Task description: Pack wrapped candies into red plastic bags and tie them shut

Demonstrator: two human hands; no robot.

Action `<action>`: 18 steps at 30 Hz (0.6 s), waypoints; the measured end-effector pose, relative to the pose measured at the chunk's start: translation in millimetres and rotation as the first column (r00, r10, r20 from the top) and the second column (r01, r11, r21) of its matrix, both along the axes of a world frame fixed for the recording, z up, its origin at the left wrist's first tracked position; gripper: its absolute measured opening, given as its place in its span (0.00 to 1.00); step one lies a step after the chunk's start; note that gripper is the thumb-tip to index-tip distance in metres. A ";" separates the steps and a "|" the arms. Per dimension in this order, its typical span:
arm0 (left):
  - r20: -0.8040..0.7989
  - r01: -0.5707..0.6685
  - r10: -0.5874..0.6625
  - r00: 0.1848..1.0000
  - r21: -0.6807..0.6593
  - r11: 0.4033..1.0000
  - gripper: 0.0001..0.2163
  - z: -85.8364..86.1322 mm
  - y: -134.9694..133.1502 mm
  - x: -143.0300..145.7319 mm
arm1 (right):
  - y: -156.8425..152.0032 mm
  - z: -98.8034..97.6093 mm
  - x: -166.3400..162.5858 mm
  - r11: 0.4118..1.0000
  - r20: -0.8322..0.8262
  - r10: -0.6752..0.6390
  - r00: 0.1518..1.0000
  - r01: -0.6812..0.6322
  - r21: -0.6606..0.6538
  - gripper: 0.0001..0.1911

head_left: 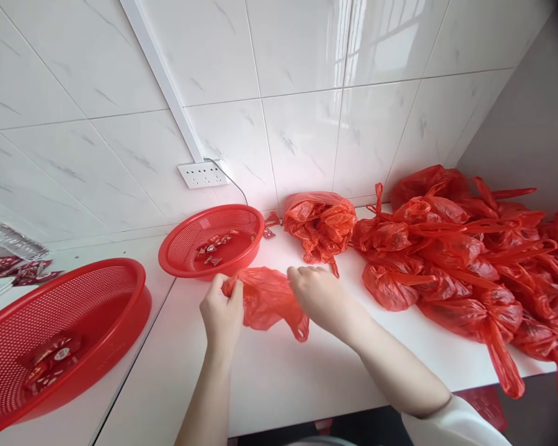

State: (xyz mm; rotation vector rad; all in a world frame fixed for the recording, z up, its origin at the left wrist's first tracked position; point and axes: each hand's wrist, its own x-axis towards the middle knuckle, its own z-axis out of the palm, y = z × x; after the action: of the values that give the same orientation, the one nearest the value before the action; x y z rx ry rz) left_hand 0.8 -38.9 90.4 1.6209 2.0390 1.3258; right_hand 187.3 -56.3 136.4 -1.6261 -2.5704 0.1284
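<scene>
A thin red plastic bag (pixel 267 300) is stretched between my two hands above the white table. My left hand (pixel 223 303) pinches one end of it between thumb and fingers. At the other end, my right hand (pixel 318 297) is closed on the bag, its fingertips partly turned from view. The bag looks flat and crumpled, with a loop hanging below my right hand. Just behind my left hand stands a round red plastic basket (pixel 167 251) with several small wrapped packets (pixel 214 248) on its bottom. Behind my right hand lies a bunched heap of red bags (pixel 320 220).
Many filled, knotted red bags (pixel 446 248) are piled along the right side, some over the table's front edge. A larger red basket (pixel 121 291) with packets stands at left. Against the tiled wall is a power strip (pixel 203 174) with a cable. More packets (pixel 25 272) lie far left.
</scene>
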 end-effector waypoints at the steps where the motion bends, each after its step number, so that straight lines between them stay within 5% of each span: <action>1: -0.032 0.005 -0.005 0.999 -0.021 1.000 0.12 1.5 -5.4 2.9 | -4.9 2.3 -1.1 0.994 -0.093 0.110 0.990 -0.109 0.014 0.09; 5: -0.177 0.053 -0.056 0.983 -0.022 0.998 0.12 7.9 -26.0 18.2 | -15.8 -2.7 -17.4 0.867 -0.247 0.393 0.886 -0.446 -0.223 0.07; 7: -0.245 0.045 -0.049 0.968 -0.022 0.999 0.11 10.1 -30.4 18.5 | -11.7 -8.2 -21.2 0.872 -0.119 0.353 0.928 -0.372 -0.317 0.08; 11: -0.282 0.015 -0.061 0.957 -0.162 0.987 0.12 12.1 -25.1 -1.9 | 8.1 -12.2 -6.4 0.983 0.086 0.109 0.990 -0.095 -0.155 0.16; 16: -0.310 -0.052 -0.114 0.944 -0.481 0.875 0.08 17.4 -18.8 -25.3 | 34.8 -21.2 9.6 0.975 0.122 -0.124 0.985 0.143 -0.169 0.15; 18: -0.405 -0.063 -0.163 0.899 -0.490 0.869 0.11 22.0 -24.6 -20.7 | 40.6 -27.0 5.7 0.965 0.138 -0.138 0.981 0.165 -0.203 0.16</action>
State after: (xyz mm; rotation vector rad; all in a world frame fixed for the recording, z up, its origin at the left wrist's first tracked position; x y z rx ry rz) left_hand -19.9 -63.5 112.4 1.8021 2.2951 0.3616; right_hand 193.0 -15.6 109.4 -1.9580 -2.5835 0.3118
